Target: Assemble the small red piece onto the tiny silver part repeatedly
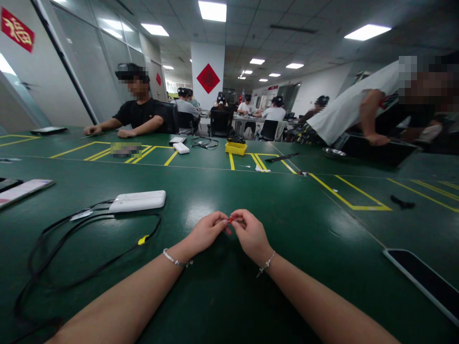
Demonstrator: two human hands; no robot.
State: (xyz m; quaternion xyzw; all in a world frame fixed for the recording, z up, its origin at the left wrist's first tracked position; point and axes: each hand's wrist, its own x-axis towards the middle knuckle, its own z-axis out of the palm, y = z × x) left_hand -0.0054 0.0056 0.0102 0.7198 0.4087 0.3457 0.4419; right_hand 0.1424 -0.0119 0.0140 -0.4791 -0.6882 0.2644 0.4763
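A tiny red object (pixel 230 220) is pinched between the fingertips of both hands, just above the green table (pixel 215 306). My left hand (pixel 209 232) holds it from the left side, thumb and fingers pressed together. From the right, my right hand (pixel 250 233) grips the same object, its fingers curled and closed. The fingers cover most of it, so its exact shape cannot be made out. Both wrists wear thin bracelets.
A white power bank (pixel 138 201) with looping black cables lies at the left. A phone (pixel 426 282) rests at the right edge. Farther back are a yellow tray (pixel 235 148), a metal bowl (pixel 333 153), a seated person and another leaning over a black box.
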